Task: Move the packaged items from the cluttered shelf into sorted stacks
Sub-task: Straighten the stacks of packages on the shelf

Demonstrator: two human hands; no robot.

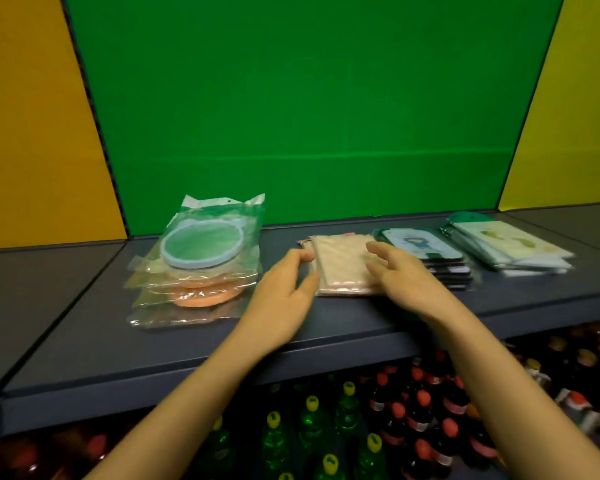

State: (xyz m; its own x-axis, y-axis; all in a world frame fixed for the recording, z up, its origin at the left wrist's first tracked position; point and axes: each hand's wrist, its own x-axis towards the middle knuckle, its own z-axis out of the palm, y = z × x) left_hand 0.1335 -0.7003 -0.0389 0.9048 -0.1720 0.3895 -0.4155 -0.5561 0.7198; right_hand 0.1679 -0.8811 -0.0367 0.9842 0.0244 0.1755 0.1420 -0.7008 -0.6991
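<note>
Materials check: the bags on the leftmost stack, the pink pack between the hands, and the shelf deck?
Leftmost stack: clear glossy plastic film bags, judging by glare and crinkles; round pads inside look fabric-like.
Pink pack: likely film-wrapped soft goods with a faint sheen, but blurred.
Shelf deck: matte dark grey, probably painted metal or laminate.

The dark grey shelf (84, 341) looks matt and smooth. At its left end, the round green and orange pads (201, 247) lie in glossy, crinkled clear plastic bags (153, 271). The flat pink packet (340, 265) mid-shelf has a soft sheen.
</note>
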